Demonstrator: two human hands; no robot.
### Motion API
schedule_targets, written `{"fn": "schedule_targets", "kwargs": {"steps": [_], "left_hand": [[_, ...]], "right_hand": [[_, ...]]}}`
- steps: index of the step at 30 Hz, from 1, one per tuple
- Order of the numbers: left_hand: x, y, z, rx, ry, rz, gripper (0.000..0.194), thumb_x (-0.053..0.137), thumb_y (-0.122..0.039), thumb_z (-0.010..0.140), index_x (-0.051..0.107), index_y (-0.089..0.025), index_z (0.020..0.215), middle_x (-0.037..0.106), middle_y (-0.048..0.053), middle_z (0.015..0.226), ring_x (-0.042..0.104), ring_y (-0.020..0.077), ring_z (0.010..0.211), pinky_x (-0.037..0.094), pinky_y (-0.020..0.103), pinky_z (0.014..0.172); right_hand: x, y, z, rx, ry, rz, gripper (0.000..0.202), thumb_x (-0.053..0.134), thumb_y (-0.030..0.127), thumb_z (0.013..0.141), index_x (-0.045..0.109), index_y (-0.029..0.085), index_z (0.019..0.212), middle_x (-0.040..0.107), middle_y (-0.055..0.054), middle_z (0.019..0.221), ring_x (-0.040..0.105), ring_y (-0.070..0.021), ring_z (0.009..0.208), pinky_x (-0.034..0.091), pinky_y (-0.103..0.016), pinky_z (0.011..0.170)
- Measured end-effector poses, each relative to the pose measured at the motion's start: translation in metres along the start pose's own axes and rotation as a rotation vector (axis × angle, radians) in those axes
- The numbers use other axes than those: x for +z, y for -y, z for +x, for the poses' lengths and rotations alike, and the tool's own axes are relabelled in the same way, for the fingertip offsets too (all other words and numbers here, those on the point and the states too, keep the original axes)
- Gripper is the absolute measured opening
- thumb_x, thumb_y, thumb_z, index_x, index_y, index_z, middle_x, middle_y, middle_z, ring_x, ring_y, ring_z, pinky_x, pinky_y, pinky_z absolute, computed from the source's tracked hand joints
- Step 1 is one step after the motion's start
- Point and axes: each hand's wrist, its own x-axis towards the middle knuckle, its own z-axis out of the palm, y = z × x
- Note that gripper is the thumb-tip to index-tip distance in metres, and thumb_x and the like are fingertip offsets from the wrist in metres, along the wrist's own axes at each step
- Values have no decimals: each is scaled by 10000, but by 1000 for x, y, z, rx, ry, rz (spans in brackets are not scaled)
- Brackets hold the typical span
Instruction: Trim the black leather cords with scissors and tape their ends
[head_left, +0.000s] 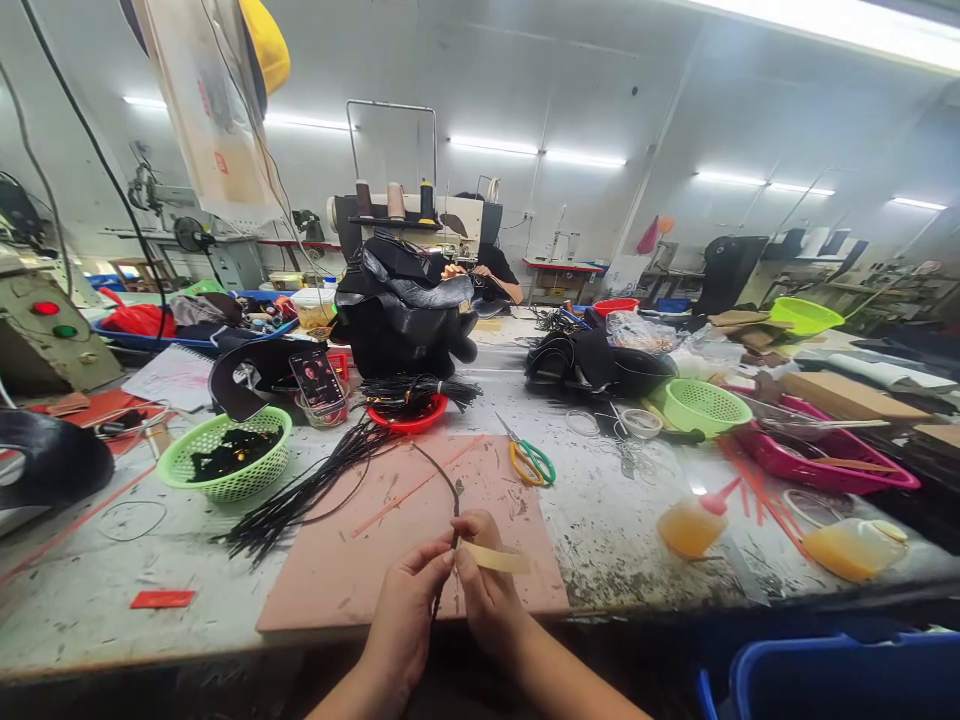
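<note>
Black cord crossed the pink board; left hand pinched it between narrowed fingertips, presumably for steadiness, while right hand gripped a tan strip against it. Scissors lay beyond, seemingly for easy reach.

Clutter all round the clock

From mid-view, thread spools stand at eleven o'clock, a lime basket at three, two bottles of amber liquid at four, a red strip at eight, and a box with red and green lights at nine.
</note>
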Motion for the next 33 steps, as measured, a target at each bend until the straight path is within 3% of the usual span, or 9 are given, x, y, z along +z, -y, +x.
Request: {"fn": "schedule_targets", "kwargs": {"steps": [7,12,17,22,25,28,33], "left_hand": [[-3,2,1,8,-15,5,145,727,-219,474,681,-143,589,663,20,577,583,158,650,436,234,662],[-4,1,1,-32,-53,-79,130,731,-179,442,671,-138,549,649,9,558,560,120,582,434,204,587],[-3,0,-1,-34,-93,-133,127,720,-135,439,670,-130,556,653,7,568,562,101,584,443,186,605],[-1,-3,-2,-70,-146,-191,96,693,-94,480,651,-142,551,688,30,732,604,115,695,453,186,638],[-2,-2,-2,-48,-128,-179,92,698,-110,492,655,-145,566,687,38,853,608,119,752,454,185,665],[-4,0,-3,-27,-112,-164,96,711,-128,483,662,-150,563,686,39,885,610,137,783,457,207,713],[-3,0,-5,-19,-93,-126,108,726,-162,469,675,-150,563,681,50,916,601,164,822,451,233,758]], "right_hand": [[1,-4,1,-112,-31,-163,265,376,119,760,436,216,1000,494,-52,915,504,-186,850,441,-348,734],[-11,-9,11,-192,0,-308,204,446,99,684,526,203,841,567,-41,754,537,-184,713,447,-316,631],[-24,0,19,4,99,-134,91,530,173,714,613,206,729,625,-33,699,566,-177,690,444,-304,634],[-23,7,15,339,-68,142,63,619,264,646,638,204,636,629,-11,624,564,-168,612,441,-288,582],[-14,12,11,518,-87,416,127,693,285,569,617,192,609,616,10,584,547,-145,570,433,-267,555],[-5,14,9,613,-98,632,175,729,278,526,601,183,598,607,25,577,543,-128,578,430,-256,578],[-2,14,10,653,-106,699,182,740,255,513,591,172,577,539,54,511,470,-89,506,381,-219,510]]}}
